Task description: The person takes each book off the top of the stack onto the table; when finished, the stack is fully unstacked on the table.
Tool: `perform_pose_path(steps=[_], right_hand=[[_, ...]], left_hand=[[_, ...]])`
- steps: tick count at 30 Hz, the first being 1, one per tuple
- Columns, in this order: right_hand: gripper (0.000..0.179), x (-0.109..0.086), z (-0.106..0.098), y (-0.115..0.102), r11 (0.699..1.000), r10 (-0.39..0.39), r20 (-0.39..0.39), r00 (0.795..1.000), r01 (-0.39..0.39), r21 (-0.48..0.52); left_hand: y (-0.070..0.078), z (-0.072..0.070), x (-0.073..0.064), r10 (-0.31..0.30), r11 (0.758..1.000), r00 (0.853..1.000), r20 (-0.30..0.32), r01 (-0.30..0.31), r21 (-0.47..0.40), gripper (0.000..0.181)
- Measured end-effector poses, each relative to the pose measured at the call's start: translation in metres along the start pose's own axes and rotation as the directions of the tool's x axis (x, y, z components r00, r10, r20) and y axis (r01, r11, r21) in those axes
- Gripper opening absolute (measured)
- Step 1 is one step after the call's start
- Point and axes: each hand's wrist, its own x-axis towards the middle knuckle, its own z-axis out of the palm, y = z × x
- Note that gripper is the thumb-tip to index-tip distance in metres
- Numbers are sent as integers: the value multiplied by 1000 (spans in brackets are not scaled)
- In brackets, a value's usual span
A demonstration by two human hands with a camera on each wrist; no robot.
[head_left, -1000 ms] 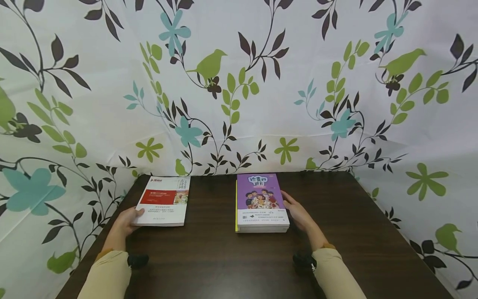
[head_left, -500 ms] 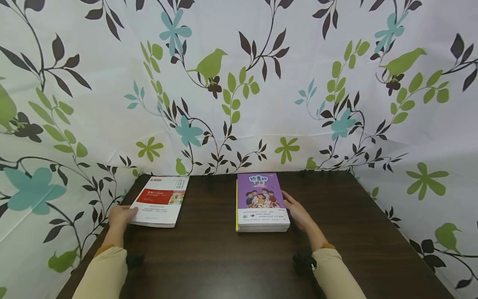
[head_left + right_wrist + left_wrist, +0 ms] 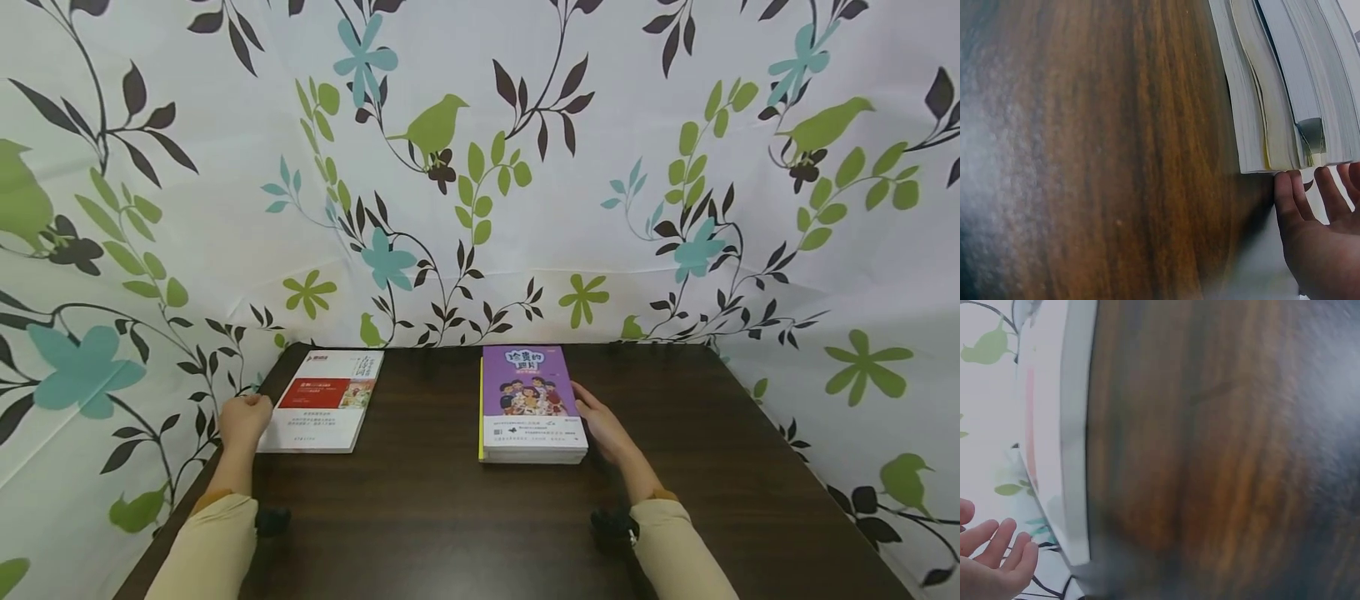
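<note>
A white book with a red band [image 3: 315, 404] lies flat at the table's far left. Just off its left edge is my left hand [image 3: 242, 421]; the left wrist view shows the fingers [image 3: 1004, 547] loosely bent, apart from the book's white side [image 3: 1075, 437]. Right of the middle lies a stack of several books, topped by a purple-and-white book [image 3: 531, 400] with a group of cartoon people on its cover. My right hand [image 3: 606, 429] rests against the stack's right side. Its extended fingertips [image 3: 1282, 181] touch the page block [image 3: 1310, 69] in the right wrist view.
The dark brown wooden table [image 3: 427, 517] runs back to a white cloth [image 3: 525, 242] printed with leaves, birds and flowers. This cloth also hangs along both sides. Bare tabletop separates the white book from the stack.
My left hand first shifts the white book a little left, then lets go of it and moves off its left edge. The right hand and the stack stay put; the head view turns slightly.
</note>
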Motion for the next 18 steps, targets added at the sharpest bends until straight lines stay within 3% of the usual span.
perform_pose_path(steps=[5,10,15,18], right_hand=[[50,-2,-1,0,1000,-29,12,1000,29,6],[50,-3,-1,0,999,-32,15,999,32,6],[50,-3,0,-1,1000,-30,13,999,30,6],[50,-3,1,-2,1000,-29,13,1000,29,-3]], left_hand=[[11,3,-1,7,997,1000,17,-5,-72,51],[33,13,-11,46,983,996,73,-33,-179,56],[58,26,-21,104,977,981,163,-70,-204,58],[71,34,-27,135,973,965,227,-85,-216,61]])
